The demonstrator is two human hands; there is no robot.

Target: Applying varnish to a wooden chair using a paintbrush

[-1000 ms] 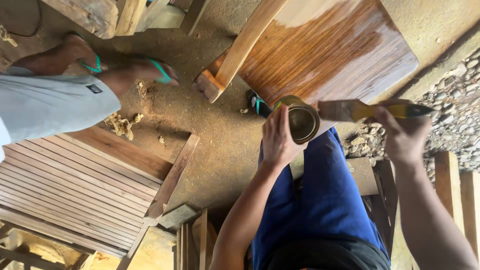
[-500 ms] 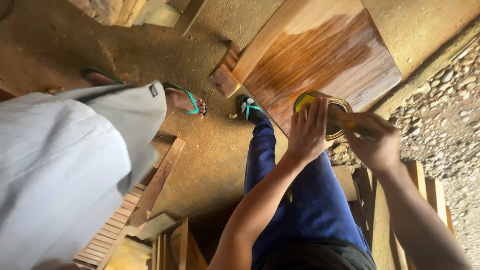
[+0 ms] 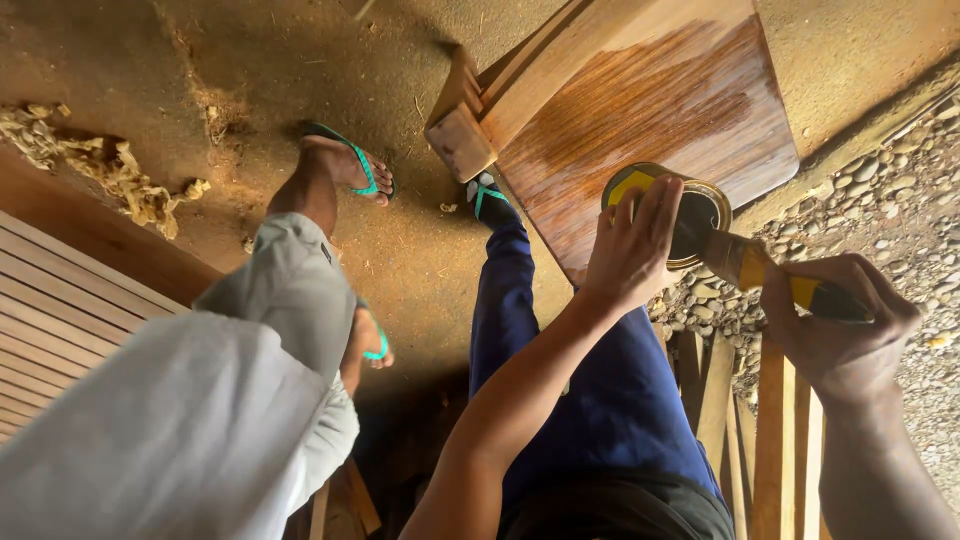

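Item, centre right of the frame: left hand [image 3: 632,245], fingers wrapped around a small round tin [image 3: 672,212] of dark finish, gripping it at the near side; the tin has a brass-coloured rim and a yellow patch on its wall, no lettering legible. Item, right edge: right hand [image 3: 835,320], fingers closed around the yellow-and-black handle of a flat paintbrush [image 3: 745,262], bristle end dipped at the tin's open mouth. Item, upper centre to upper right: wooden panel [image 3: 655,110] lying on the ground, with a wet reddish-brown coated area across its middle and lower part; the upper left strip and the far upper edge are pale and bare, so by judgement the coating is roughly half to two-thirds laid on, with the bare margins and the attached frame rail [image 3: 500,100] left to cover. Item, lower centre: the person's own leg in blue trousers [image 3: 590,400], foot in a teal sandal [image 3: 487,200] just beside the panel's corner. Item, left and lower left: a second person in grey trousers [image 3: 220,410], teal sandals, standing on packed dirt floor [image 3: 200,60]. Item, far left: slatted wooden piece [image 3: 60,330]; wood shavings [image 3: 110,165] above it. Item, right: gravel [image 3: 900,200]. No packages, labels or signs beyond the tin
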